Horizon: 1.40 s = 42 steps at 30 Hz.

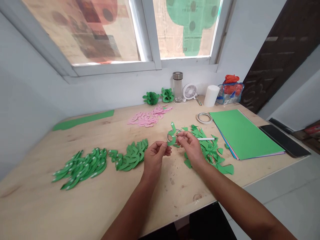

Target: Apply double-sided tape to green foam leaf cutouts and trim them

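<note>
Between my two hands is a curved green paper cutout (172, 141) with small white patches on it. My left hand (156, 156) pinches its lower left edge between thumb and fingers. Just to the right, my right hand (190, 146) has thumb and forefinger pressed together close to the cutout; whatever is in that pinch is too small to make out. A thin grey loop shows partly behind the cutout. By my left hand lies a row of overlapping green paper cutouts (132, 156). Farther left is a pile of green cutouts with white patches (86, 168).
Green paper scraps (212, 151) and a white pen (206, 139) lie beside my right hand. Farther right are a tape roll (204, 118), coloured sheets (246, 133) and a black phone (285, 140). Pink cutouts (147, 117), a glass bottle (177, 88) and a small fan (190, 91) are behind.
</note>
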### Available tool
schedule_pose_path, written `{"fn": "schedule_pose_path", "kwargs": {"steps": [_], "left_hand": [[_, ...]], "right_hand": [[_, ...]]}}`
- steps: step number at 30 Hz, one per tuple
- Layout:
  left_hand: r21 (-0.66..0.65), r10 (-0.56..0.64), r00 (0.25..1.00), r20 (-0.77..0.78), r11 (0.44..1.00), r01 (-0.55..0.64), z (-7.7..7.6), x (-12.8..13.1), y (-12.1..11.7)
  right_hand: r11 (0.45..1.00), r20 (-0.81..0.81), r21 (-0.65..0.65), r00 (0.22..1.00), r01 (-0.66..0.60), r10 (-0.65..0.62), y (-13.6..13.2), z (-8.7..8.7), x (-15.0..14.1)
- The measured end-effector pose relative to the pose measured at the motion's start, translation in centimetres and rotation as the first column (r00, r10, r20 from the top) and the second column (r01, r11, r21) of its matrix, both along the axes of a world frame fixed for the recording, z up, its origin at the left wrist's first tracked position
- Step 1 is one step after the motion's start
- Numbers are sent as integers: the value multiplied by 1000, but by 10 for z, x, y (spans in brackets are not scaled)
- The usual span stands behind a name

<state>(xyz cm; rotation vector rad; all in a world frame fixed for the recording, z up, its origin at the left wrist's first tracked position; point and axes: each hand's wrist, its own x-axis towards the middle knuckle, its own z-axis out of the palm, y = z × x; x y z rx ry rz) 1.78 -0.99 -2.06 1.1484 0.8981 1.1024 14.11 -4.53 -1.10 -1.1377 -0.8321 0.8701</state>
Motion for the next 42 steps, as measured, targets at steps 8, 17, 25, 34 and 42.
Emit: {"fn": "schedule_pose_path", "kwargs": {"steps": [8,17,25,34,42], "left_hand": [[89,-34,996,-80,995,41,1,1,-5],[456,33,948,-316,882,121,4,-1,-9],[536,81,925,-372,832,142,1,0,-8],[352,-79,961,-264,920,172,-3,0,-7],[66,-200,979,-28,977,201,2,4,-7]], "right_hand": [[996,131,-53,988,-70,77,0,-5,1],[998,203,-55,979,-26,36,4,-16,6],[999,290,-41,957,33,-19,4,-16,5],[1000,291,-11,957,-9,12,3,-17,3],[999,304,-1,952,-39,37,4,-20,4]]}}
